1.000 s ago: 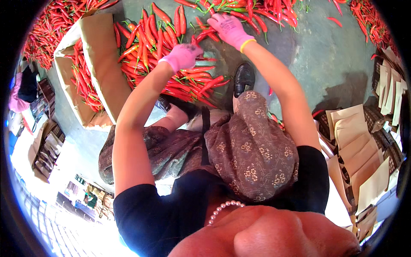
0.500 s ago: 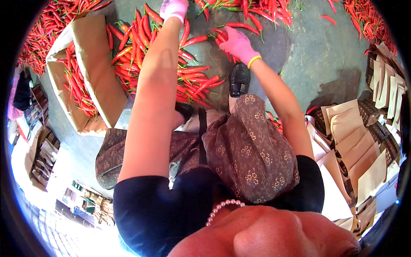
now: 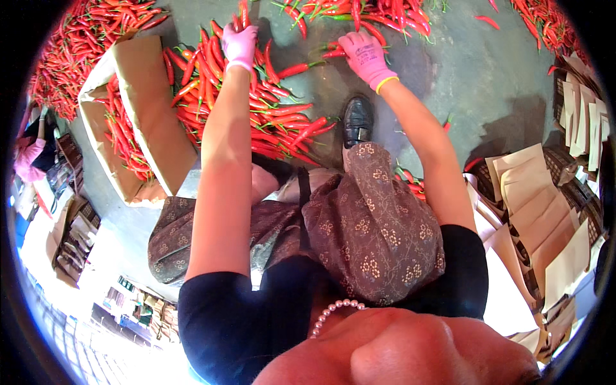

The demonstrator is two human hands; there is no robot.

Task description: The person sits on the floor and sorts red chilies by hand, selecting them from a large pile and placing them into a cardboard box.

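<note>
Both of my hands wear pink gloves and reach far forward over a grey floor. My left hand lies on top of a heap of long red chillies, its fingers curled among them; whether it grips any is hard to tell. My right hand is closed on a few red chillies with green stems, just below a second spread of chillies along the top edge. My black shoe stands below the right hand.
An open cardboard box holding red chillies lies at the left, with more chillies heaped beyond it. Stacks of flat brown cardboard and dark crates stand at the right. Another person in pink is at the far left edge.
Both arms have stretched further forward. The left hand moved up the heap toward its far end; the right hand shifted out to the chillies near the top spread.
</note>
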